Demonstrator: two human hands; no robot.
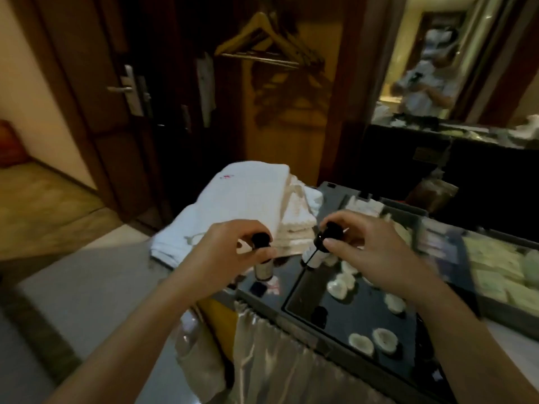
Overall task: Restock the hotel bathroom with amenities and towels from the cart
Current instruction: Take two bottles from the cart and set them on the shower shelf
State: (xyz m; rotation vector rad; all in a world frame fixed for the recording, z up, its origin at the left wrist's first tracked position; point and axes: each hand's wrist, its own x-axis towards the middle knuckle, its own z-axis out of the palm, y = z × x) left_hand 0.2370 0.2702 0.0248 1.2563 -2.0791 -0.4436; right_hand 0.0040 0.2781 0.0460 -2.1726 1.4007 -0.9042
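Head view: the left hand (230, 252) pinches a small black-capped bottle (262, 265) upright by its cap, and the right hand (376, 258) pinches a second bottle (316, 252), tilted, both just above the cart (253, 303). Below the right hand a black tray (361, 313) holds round white packets (339, 287). A grey bin (437, 228) on the right holds pale green packets (495, 275). Folded white towels (248, 199) lie stacked behind the left hand. Beyond hang wooden hangers (262, 39), with a door (96, 83) to the left and a mirror (431, 68) to the right.

White towels (248, 196), black-capped pale bottles (316, 252), a glossy black tray (335, 298) holding cream round soaps (361, 344).
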